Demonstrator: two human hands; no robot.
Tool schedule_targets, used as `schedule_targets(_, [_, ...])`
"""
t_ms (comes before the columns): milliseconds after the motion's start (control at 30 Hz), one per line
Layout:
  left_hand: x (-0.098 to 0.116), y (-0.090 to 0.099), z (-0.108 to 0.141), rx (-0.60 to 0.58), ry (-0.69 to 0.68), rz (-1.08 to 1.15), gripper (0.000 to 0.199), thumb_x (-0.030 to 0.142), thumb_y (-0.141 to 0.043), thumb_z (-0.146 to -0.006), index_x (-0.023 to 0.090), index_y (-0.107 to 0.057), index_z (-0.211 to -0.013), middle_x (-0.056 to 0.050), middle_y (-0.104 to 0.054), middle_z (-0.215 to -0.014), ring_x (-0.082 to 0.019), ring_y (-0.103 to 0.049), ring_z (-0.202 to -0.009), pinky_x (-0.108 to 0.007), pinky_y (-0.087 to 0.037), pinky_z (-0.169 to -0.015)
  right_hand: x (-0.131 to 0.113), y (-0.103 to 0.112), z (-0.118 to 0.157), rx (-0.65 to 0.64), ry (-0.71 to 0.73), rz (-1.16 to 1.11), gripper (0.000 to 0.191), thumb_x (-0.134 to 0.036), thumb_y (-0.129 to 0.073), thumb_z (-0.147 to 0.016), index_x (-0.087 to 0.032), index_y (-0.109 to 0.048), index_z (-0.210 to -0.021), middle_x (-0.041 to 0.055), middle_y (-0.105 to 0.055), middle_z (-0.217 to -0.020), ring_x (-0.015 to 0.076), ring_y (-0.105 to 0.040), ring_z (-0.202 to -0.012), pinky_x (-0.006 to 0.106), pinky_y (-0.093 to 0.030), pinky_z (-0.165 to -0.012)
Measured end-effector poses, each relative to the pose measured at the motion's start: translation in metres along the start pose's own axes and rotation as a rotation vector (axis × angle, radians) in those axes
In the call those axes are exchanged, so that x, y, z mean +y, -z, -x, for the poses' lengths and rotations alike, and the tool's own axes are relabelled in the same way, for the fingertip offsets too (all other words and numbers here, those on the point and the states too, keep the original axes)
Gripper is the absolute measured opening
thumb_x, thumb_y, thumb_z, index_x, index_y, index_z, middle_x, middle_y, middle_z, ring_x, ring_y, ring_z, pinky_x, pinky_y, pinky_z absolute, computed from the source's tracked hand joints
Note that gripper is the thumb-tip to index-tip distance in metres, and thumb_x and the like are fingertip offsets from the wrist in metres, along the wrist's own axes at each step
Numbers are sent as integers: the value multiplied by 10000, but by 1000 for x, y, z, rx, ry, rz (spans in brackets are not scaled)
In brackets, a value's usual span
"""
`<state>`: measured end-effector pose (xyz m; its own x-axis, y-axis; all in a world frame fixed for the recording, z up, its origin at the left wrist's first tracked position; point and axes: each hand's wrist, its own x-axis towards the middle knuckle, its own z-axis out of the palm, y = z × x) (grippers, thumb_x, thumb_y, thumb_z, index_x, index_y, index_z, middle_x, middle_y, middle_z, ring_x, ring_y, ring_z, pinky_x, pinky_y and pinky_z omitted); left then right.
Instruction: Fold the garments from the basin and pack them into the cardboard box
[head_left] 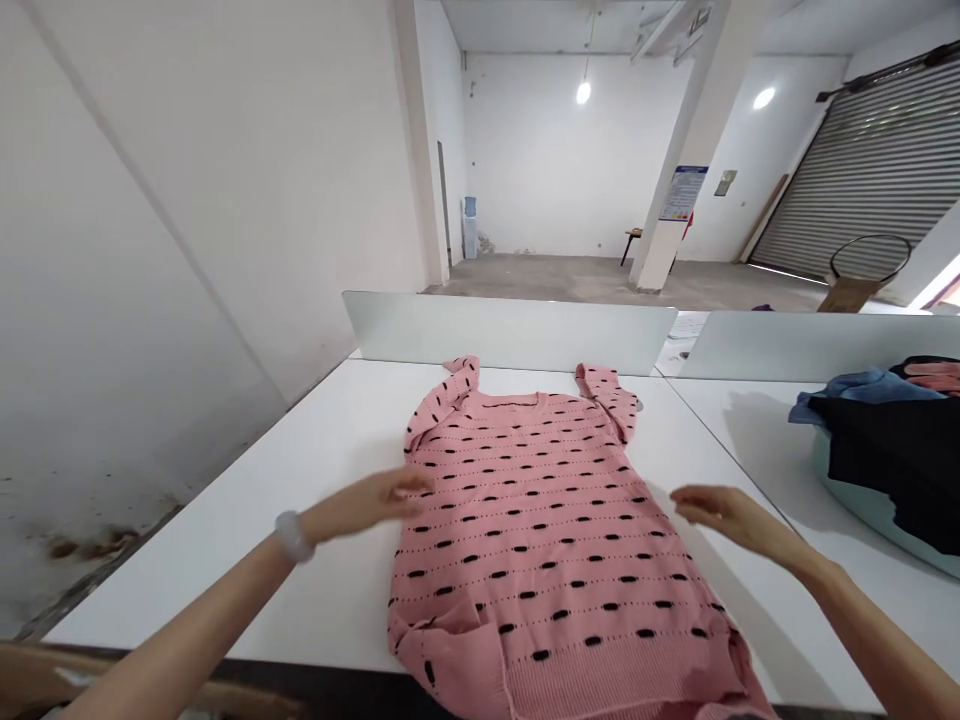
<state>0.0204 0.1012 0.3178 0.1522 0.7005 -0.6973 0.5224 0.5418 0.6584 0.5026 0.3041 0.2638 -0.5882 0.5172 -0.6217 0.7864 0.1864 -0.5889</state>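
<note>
A pink knitted sweater [540, 510] with rows of black dashes lies spread on the white table [322, 480]. Its neckline points away from me, and both sleeves bend up toward the partition. The ribbed hem hangs over the near edge, with its left corner folded over. My left hand [390, 497], a pale band on the wrist, hovers at the sweater's left side, fingers loosely stretched and slightly blurred. Whether it touches the knit is hard to see. Off the sweater's right edge, my right hand [712, 510] is held above the table, fingers loosely bent and holding nothing.
A pale green basin [847, 480] heaped with dark and blue clothes [877, 400] stands at the right. Low frosted partitions [510, 330] line the table's far edge. A white wall [225, 200] runs along the left. Brown cardboard [37, 675] shows below the near left edge.
</note>
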Motion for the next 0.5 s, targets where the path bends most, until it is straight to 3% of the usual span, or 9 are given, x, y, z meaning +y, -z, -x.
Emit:
schedule_targets(133, [-16, 41, -96, 399, 118, -191, 486, 491, -525, -818, 205, -557, -1209, -120, -505, -1348, -313, -475, -1215, -368, -377, -994, 13, 12, -94, 240, -110, 71, 428, -497, -487, -849, -176, -659, -1075, 101, -661, -1142, 246, -626, -981, 324, -480, -830])
schedule_targets(200, [-24, 55, -142, 526, 220, -234, 548, 445, -523, -820, 156, -501, -1286, -157, -431, -1406, -321, -450, -1248, -355, -368, -998, 12, 13, -138, 329, -145, 116, 418, -432, -495, -850, -155, -642, -1125, 112, -635, -1198, 237, -625, -1003, 316, -474, -848])
schedule_targets(333, [-33, 73, -211, 595, 340, -228, 646, 473, -507, -828, 132, -413, -1368, -206, -358, -1437, -365, -461, -1226, -405, -382, -963, 2, 12, -214, 428, -189, 240, 472, -385, -489, -853, -98, -590, -1214, 142, -590, -1260, 239, -586, -1083, 311, -436, -913])
schedule_targets(500, [-39, 81, -262, 613, 340, -222, 673, 477, -518, -812, 154, -380, -1386, -207, -371, -1424, -411, -376, -1279, -454, -349, -976, -4, 7, -280, 450, -254, 308, 484, -413, -499, -833, -92, -597, -1181, 194, -557, -1254, 305, -511, -1157, 354, -417, -909])
